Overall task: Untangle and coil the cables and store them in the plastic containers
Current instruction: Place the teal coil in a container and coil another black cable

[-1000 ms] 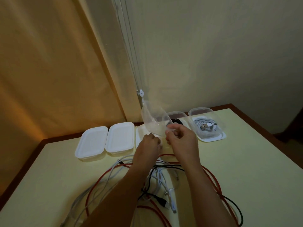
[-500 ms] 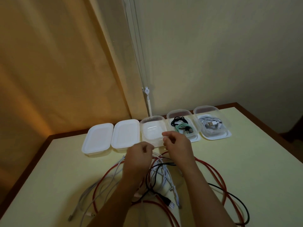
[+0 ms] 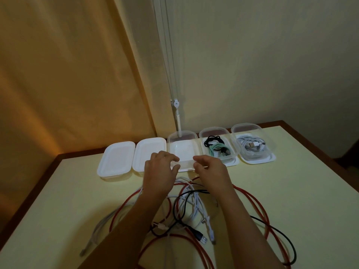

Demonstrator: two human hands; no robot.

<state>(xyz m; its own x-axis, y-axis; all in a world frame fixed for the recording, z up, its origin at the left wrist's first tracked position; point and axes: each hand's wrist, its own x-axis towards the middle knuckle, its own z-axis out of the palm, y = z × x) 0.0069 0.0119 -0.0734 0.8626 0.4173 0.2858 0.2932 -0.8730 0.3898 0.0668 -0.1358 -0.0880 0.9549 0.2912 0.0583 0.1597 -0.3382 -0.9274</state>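
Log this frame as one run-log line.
phase: container setup | left hand + right hand: at near rim of empty middle container | tangled cables: on table | coiled: none in hand

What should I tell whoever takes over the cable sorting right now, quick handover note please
Left hand and right hand: both at the near rim of the empty middle container, fingers curled; whether they grip it is unclear.
Containers sit in a row at the table's far edge. Two at the left are lidded.
Done: black and green cables coiled in the fourth container; white cable in the rightmost container. Both sit open on their lids.
Left: the tangle near you, red cable, black cable, white cables, grey cable. Untangle, coil, store, close lids.
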